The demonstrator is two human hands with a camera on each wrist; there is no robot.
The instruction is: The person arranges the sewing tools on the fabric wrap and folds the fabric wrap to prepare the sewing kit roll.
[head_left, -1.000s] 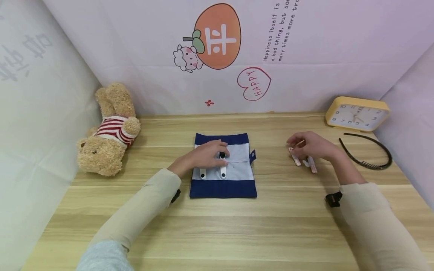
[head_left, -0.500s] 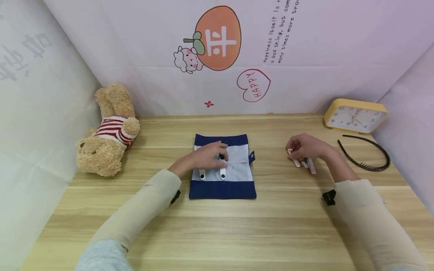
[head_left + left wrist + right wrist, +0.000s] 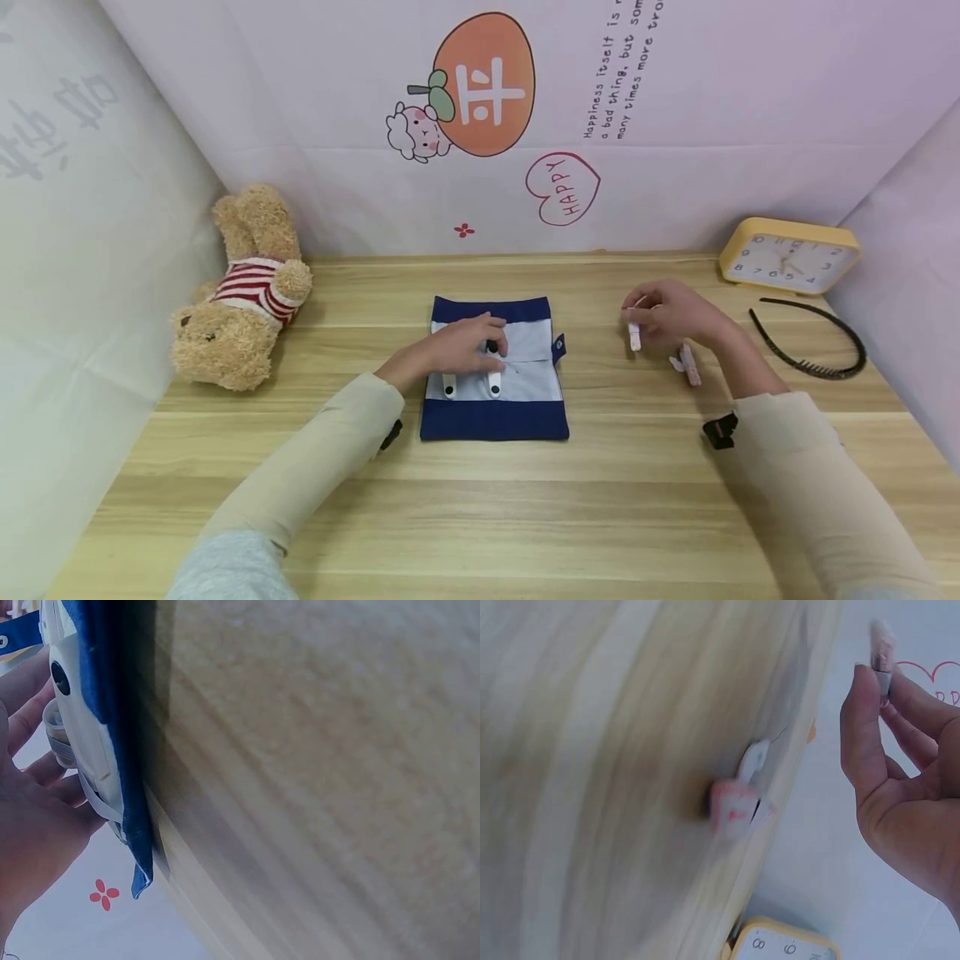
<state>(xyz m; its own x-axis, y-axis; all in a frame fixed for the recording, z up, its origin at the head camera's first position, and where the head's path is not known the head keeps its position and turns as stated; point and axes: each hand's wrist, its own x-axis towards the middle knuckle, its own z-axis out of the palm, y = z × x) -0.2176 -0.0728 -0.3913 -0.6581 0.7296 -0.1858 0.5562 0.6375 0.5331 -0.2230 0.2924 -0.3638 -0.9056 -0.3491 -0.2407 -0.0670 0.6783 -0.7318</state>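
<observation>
A navy-and-pale-grey fabric organizer (image 3: 495, 421) lies spread open at the middle of the table, with white straps (image 3: 494, 379) that carry black snaps. My left hand (image 3: 453, 346) rests over it, thumb and fingers apart around a strap; in the left wrist view its fingers (image 3: 34, 712) reach the organizer's edge. Between thumb and fingertips my right hand (image 3: 671, 310) pinches a small, slim pinkish-white piece (image 3: 634, 336), held up in the right wrist view; its kind cannot be made out. Just below that hand a similar pinkish-white piece (image 3: 688, 364) with red print lies on the table.
At the right stand a yellow-framed clock (image 3: 791, 254) and, in front of it, a black headband (image 3: 832, 371). A teddy bear (image 3: 247, 292) in a striped shirt lies at the left. White printed cloth walls (image 3: 337, 200) border the table (image 3: 525, 517).
My right hand has picked one pinkish-white piece up off the table and moved slightly left and away from me; the other piece stays. My left hand holds its place on the organizer.
</observation>
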